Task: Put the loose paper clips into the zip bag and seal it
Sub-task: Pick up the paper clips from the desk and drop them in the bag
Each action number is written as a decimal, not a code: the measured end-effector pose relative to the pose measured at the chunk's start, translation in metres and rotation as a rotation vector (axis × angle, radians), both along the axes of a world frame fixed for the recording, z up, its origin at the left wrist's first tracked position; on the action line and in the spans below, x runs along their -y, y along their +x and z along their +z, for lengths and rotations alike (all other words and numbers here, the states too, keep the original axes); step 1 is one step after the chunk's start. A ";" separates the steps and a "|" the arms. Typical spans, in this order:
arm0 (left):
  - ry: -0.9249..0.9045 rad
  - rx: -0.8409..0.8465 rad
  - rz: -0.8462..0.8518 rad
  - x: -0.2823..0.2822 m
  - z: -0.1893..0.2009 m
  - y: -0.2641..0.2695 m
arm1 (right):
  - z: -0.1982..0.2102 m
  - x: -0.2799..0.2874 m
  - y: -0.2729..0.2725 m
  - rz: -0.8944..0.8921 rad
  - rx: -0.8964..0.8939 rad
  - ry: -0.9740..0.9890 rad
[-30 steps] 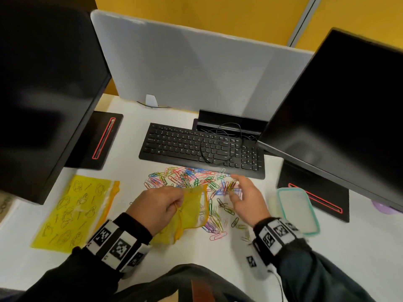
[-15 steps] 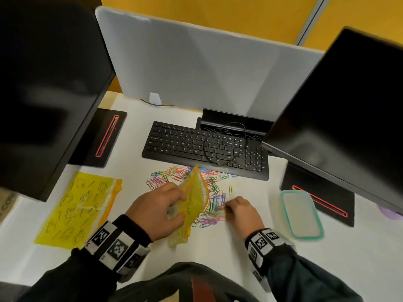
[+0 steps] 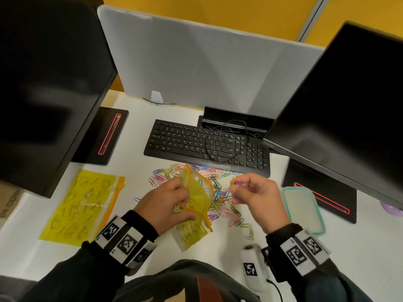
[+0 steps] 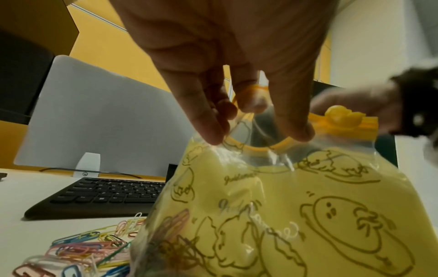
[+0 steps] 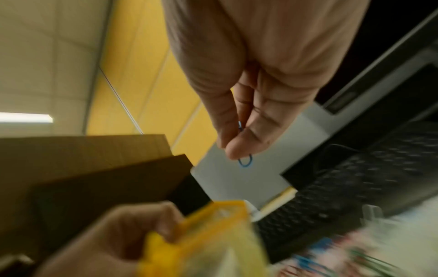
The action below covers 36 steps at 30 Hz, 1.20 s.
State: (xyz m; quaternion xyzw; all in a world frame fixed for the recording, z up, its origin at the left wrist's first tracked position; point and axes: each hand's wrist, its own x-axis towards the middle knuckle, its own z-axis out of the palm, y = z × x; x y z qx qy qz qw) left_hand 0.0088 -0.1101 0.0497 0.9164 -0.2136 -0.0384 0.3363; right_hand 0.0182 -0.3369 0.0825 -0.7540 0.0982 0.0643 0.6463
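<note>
Left hand [image 3: 165, 205]: fingers curled round the orange zip rim of the small yellow printed plastic zip bag [image 3: 195, 205], pinching the mouth so it gapes open; the bag hangs from the grip, raised above the white desk [image 3: 218, 247], its lower end near the desk surface.

Right hand [image 3: 257, 199]: lifted just right of the bag mouth, thumb and fingertips pressed together on a few coloured wire paper clips [image 5: 245, 162] (a blue loop shows below the thumb in the right wrist view; the exact count is probably two or three, blurred).

Loose multicoloured paper clips [image 3: 220, 192]: scattered in a heap on the desk between the two hands and the keyboard, some trailing toward the person.

Bag contents: faint clip shapes show through the lower corner in the left wrist view.

Second flat yellow printed zip bag [image 3: 85, 203]: lying on the desk, well left of the hands.

Black keyboard [image 3: 207, 144]: behind the heap, a black cable looped on it.

Teal-rimmed clear container lid [image 3: 303, 208]: flat on the desk, right of the right hand.

Two dark monitors [image 3: 43, 88]: one at each side.
</note>
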 end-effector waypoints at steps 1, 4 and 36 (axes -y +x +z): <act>-0.004 -0.003 -0.004 0.001 0.000 0.000 | 0.012 -0.009 0.000 0.045 0.021 0.032; -0.009 0.011 -0.025 0.004 -0.002 0.000 | 0.025 -0.036 0.001 0.191 0.024 -0.018; -0.006 -0.006 0.047 -0.009 0.004 -0.002 | -0.089 0.017 0.029 0.735 -0.027 -1.098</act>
